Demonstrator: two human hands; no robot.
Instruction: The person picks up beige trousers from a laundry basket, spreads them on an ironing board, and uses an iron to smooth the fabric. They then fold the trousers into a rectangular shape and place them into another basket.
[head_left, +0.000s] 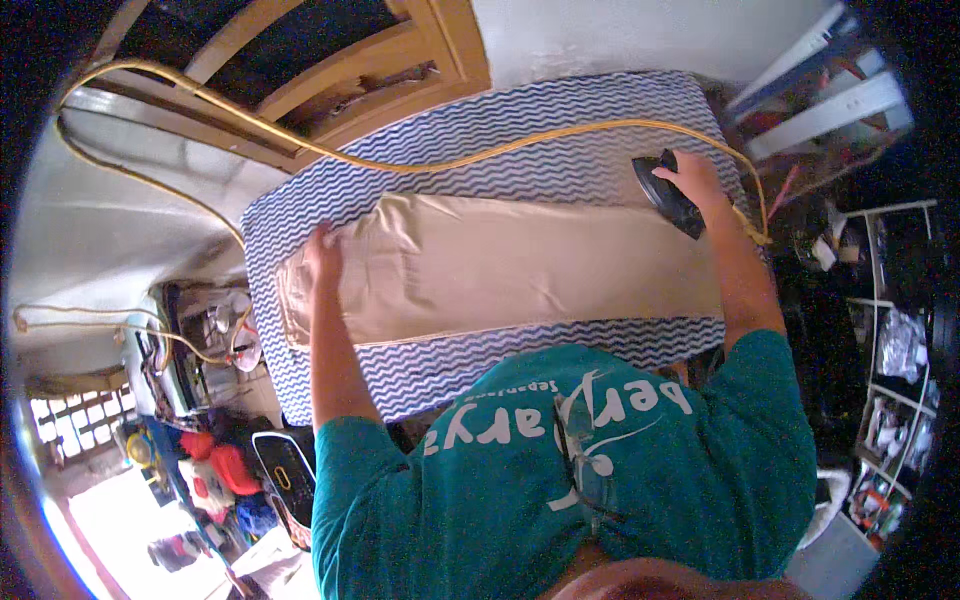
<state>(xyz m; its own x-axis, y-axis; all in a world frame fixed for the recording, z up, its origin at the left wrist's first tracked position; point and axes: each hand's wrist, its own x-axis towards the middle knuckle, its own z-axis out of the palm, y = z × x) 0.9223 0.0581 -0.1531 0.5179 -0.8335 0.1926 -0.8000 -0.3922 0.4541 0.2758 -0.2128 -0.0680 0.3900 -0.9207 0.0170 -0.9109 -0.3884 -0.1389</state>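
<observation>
Beige trousers or a similar long folded garment (510, 262) stretch across a table covered with blue-and-white zigzag cloth (480, 124). Wrinkles gather toward the garment's left end, while most of its middle looks smooth. My right hand (694, 178) grips the handle of a black clothes iron (664, 196) at the garment's right end, its tip toward the far side. Over the left end is my left hand (324, 255), slightly blurred; whether its fingers pinch the fabric cannot be made out.
A yellow cord (450, 163) loops across the table's far side toward the iron. Behind stands a wooden frame with openings (442, 45) against a pale wall. White shelving (874, 300) is at right; a dark chair back (285, 472) and hanging clothes (232, 469) are at lower left.
</observation>
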